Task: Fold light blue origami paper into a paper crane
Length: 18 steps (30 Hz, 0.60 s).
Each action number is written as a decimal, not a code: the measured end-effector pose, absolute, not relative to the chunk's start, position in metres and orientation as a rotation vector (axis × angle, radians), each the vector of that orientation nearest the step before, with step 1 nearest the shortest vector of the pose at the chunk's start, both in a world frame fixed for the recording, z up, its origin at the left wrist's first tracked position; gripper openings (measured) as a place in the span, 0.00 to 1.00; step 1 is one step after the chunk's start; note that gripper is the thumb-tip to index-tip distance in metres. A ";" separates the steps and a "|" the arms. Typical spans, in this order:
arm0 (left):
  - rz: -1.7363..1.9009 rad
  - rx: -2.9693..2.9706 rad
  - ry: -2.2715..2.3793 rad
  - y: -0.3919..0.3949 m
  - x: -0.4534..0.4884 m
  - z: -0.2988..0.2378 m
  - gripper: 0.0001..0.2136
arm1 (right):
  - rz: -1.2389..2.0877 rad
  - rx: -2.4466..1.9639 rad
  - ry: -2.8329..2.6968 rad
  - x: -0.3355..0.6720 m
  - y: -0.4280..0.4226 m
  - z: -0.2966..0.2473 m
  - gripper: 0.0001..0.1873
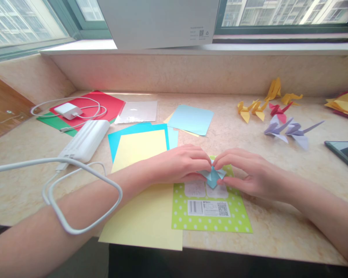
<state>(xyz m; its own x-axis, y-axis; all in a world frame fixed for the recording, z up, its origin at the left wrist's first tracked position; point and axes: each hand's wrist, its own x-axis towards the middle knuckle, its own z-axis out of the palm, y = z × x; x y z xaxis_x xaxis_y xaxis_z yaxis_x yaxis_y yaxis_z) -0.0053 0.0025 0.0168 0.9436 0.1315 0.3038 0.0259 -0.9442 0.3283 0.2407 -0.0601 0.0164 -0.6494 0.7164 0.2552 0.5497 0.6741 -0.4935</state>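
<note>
A small folded piece of light blue origami paper (212,179) is held between my two hands. On its left side, my left hand (188,162) pinches it with thumb and fingers. From the right, my right hand (246,172) grips the other side, thumb low and fingertips at the top. Parts of the paper are hidden by the fingers. Beneath it lies a green polka-dot card (211,224) with a barcode label. My left forearm crosses pale yellow sheets (145,220).
Folded paper cranes in yellow (245,111), red (280,112) and lilac (297,131) stand at the right, near a phone (345,154). Left are a white power strip (85,141), a charger (68,111) and red paper (110,104). A white cable loops over my left forearm. Blue sheets (191,119) lie behind my hands.
</note>
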 end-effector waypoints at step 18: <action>0.403 2.861 0.132 0.000 -0.006 0.017 0.11 | 0.500 -0.904 -2.558 0.242 -0.058 0.012 0.07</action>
